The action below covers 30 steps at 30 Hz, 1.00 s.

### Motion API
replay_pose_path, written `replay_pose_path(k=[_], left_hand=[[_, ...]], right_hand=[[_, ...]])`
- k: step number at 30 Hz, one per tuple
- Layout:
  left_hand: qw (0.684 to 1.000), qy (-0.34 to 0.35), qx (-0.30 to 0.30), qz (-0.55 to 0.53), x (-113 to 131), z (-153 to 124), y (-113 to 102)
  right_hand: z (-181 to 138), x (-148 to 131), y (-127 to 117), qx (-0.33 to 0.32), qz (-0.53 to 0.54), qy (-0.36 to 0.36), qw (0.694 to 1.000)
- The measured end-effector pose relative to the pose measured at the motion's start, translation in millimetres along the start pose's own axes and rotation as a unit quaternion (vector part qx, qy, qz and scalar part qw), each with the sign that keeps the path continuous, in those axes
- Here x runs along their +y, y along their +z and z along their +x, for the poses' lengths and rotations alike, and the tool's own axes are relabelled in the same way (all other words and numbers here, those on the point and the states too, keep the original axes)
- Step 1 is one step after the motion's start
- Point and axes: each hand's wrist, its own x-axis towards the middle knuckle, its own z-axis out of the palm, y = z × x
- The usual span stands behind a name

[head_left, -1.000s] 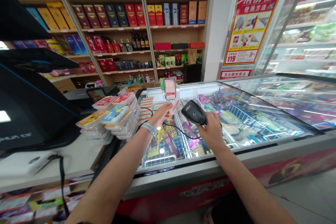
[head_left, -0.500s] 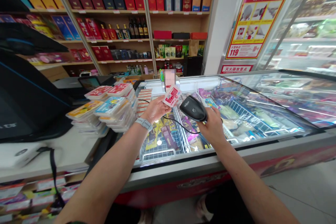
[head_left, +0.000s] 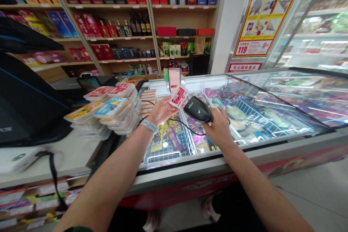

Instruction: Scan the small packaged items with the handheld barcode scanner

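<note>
Over the glass-topped freezer, my left hand [head_left: 162, 111] grips a small flat red-and-white package [head_left: 178, 96] by its lower left corner, printed face up. My right hand [head_left: 219, 126] is wrapped round the handle of a black barcode scanner [head_left: 198, 109]. The scanner's head points left at the package, close beside it; whether they touch I cannot tell. A thin black cable [head_left: 187, 127] loops below both hands. Left of my left hand, stacks of similar flat packages [head_left: 112, 107] with red, blue and yellow tops stand on the counter.
Wire baskets of wrapped goods lie under the freezer's glass [head_left: 233, 145]. A black checkout terminal [head_left: 24, 94] and a white device [head_left: 19, 159] with a black strap occupy the left counter [head_left: 73, 152]. Behind stand shelves [head_left: 114, 5] of boxes and bottles. A small pale sign [head_left: 174, 77] stands at the freezer's back.
The view has tilted down slightly. The scanner has shifted a little left toward the package, and the light mark on its top looks different. Both hands keep their hold.
</note>
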Motion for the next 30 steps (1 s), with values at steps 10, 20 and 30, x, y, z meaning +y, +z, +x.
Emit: replay_pose_path(k=[10, 20, 30], left_hand=[[1.0, 0.001, -0.001, 0.011, -0.9, 0.6, -1.2], [1.0, -0.001, -0.003, 0.013, -2.1, 0.5, -0.7], [1.0, 0.009, 0.001, 0.004, -2.1, -2.1, 2.1]], right_hand=[[-0.7, 0.4, 0.4, -0.009, 0.001, -0.004, 1.0], [-0.3, 1.5, -0.3, -0.015, -0.006, -0.016, 1.0], [-0.4, 1.3, 0.1, 0.003, -0.004, -0.009, 1.0]])
